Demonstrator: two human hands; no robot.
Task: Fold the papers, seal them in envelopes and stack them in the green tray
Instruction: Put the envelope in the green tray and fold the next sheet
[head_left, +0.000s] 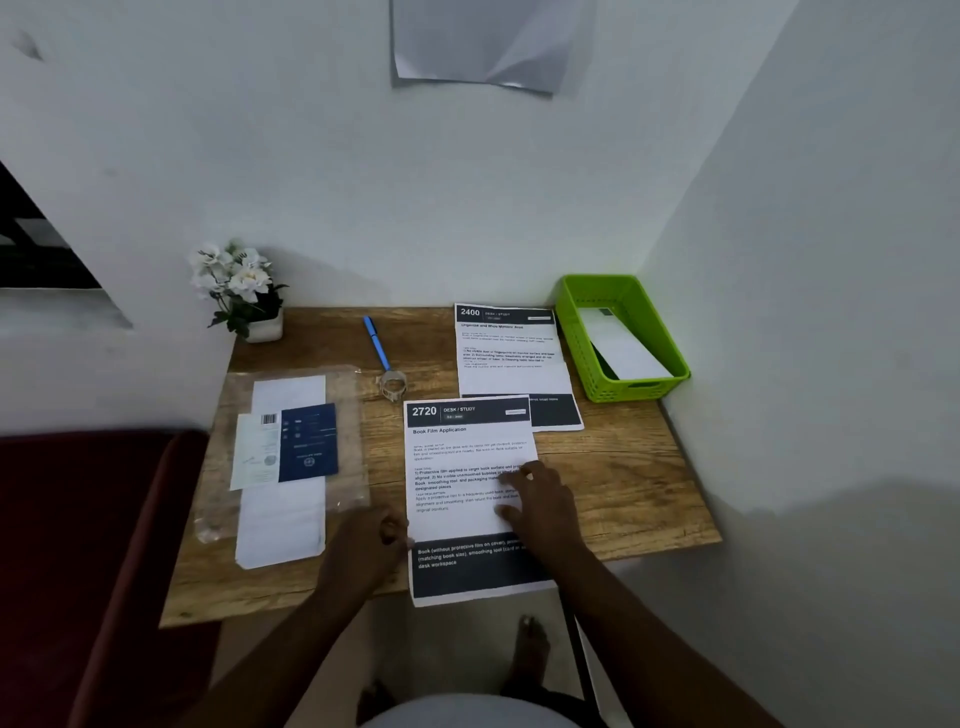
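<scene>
A wooden table (623, 493) sits in a white corner, seen from above. Nearest, 2 bare hands work on 1 printed paper (467, 499) whose near edge hangs over the table's front. The left hand (371, 540) pinches the sheet's left edge, fingers curled in a narrow grip. The right hand (540, 506) lies flat on the sheet's right side, fingers spread and straight, holding nothing. This sheet reads "2720", "DESK / STUDY" and "Book Film Application".

To the left lies 1 clear plastic sleeve (291, 452) of white envelopes with a dark blue label and a barcode; its small print is too blurred to read.

Just beyond the first sheet and partly under it lies a second paper (511, 364), headed "2400" and "DESK / STUDY". Between the papers and the sleeve sit 1 tape roll (392, 385) and 1 blue pen (376, 343).

Farthest back, 1 green tray (576, 332) at the right corner holds 1 white envelope (621, 345). 1 pot of white flowers (244, 291) stands at the back left.
</scene>
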